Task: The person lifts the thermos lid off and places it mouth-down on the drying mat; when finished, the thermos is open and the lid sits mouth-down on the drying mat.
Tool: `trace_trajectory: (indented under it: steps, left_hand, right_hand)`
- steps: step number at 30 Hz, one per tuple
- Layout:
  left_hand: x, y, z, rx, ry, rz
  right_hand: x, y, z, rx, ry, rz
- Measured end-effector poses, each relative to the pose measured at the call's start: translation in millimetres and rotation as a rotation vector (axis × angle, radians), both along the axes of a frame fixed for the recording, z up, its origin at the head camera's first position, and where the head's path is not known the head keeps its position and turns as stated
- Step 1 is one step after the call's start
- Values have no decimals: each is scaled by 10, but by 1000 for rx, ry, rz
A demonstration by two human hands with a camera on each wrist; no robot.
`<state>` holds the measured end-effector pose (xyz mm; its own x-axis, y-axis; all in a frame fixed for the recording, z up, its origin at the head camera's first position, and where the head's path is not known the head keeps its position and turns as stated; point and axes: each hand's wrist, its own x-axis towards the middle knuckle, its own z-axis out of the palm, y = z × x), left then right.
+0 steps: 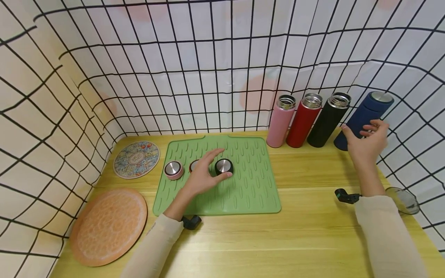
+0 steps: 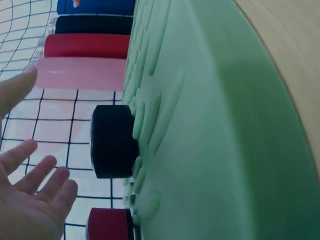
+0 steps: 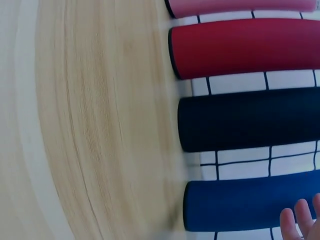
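Note:
My left hand [image 1: 201, 177] hovers over the green mat [image 1: 250, 193], thumb and fingers spread around the near side of a black bottle lid [image 1: 224, 166] without visibly gripping it. A red lid [image 2: 109, 224] is partly hidden behind that hand in the head view, and a pink lid [image 1: 174, 170] sits to its left. On the right, my right hand [image 1: 368, 144] is in front of the blue bottle [image 1: 365, 114], fingers loosely bent and thumb apart. Contact with that bottle is unclear. The blue bottle has its lid on.
Pink [image 1: 280, 123], red [image 1: 303, 121] and black [image 1: 328, 121] bottles stand lidless beside the blue one. A patterned round mat [image 1: 136, 159] and an orange round mat [image 1: 109, 227] lie at left. Black wire grid [image 1: 215, 69] walls the table; a clear dish [image 1: 403, 200] sits by the right sleeve.

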<state>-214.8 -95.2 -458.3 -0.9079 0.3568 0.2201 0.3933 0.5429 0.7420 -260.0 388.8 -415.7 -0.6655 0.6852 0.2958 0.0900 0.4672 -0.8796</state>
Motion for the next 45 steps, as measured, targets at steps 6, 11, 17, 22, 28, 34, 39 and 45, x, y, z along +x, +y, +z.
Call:
trace_trajectory:
  steps: [6, 11, 17, 22, 28, 34, 39, 45]
  left_hand:
    - [10, 34, 14, 2, -5, 3]
    - [12, 72, 29, -10, 13, -2]
    - [13, 122, 49, -5, 39, -44]
    - [53, 133, 93, -8, 48, -48]
    - [83, 136, 134, -2, 54, -46]
    - [115, 150, 195, 6, 67, -62]
    - [152, 152, 277, 11, 80, -61]
    - [190, 155, 363, 44, 54, -62]
  right_hand:
    - [-62, 134, -21, -36, -50, -52]
    - [-131, 236, -42, -119, -132, 20]
    - [-211, 354, -50, -161, -179, 98]
    - [-200, 382, -18, -104, -252, 63]
    - [-48, 274, -36, -135, -198, 72]
    - [131, 37, -94, -122, 23, 71]
    - [253, -196, -84, -90, 99, 144]
    - [373, -473, -43, -58, 139, 290]
